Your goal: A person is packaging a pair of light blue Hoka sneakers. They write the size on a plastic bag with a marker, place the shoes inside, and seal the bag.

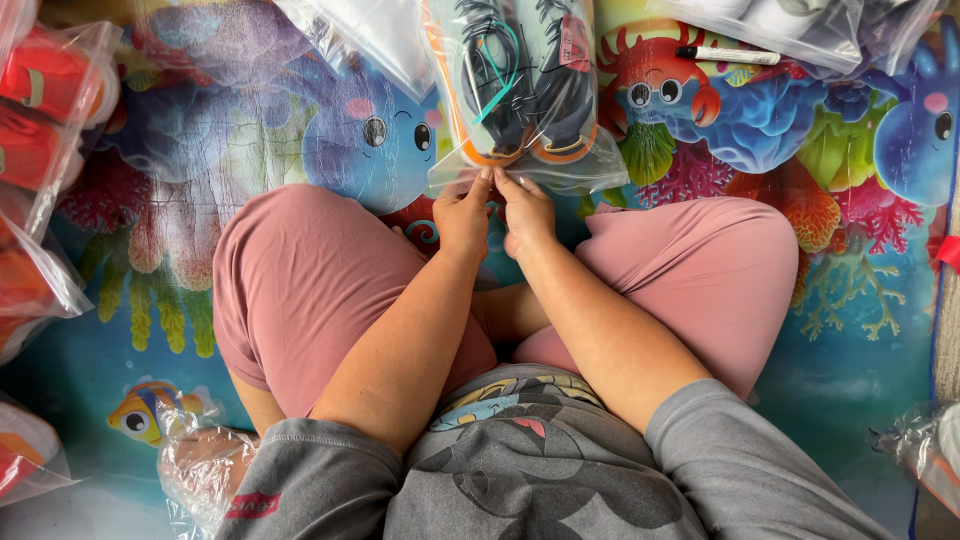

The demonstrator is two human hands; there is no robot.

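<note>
Two hands meet at the near edge of a clear zip bag (520,90) that lies on the sea-creature play mat (840,330) just beyond the person's crossed legs. The left hand (464,215) and the right hand (527,210) sit side by side, almost touching, each with thumb and fingertips pressed together on the bag's bottom seam, so both are pinching the plastic edge rather than lying flat or spread. Holding the strip from both sides at once looks, to my judgement, like a way of keeping the closure line straight while it is pressed. The bag lies lengthwise away from the body, its mouth turned toward the lap, which keeps the edge within easy reach of both forearms.

Inside the bag are dark shoes with orange soles and teal laces, the pair packed side by side and filling most of the pouch. The plastic is glossy and wrinkled, catching light near the hands.

Around it, more bagged items lie on the mat: red ones (40,110) at far left, a pale one at upper right, and a crumpled bag (200,470) by the left knee. A black-and-white marker (727,55) rests on the mat near the crab picture.
</note>
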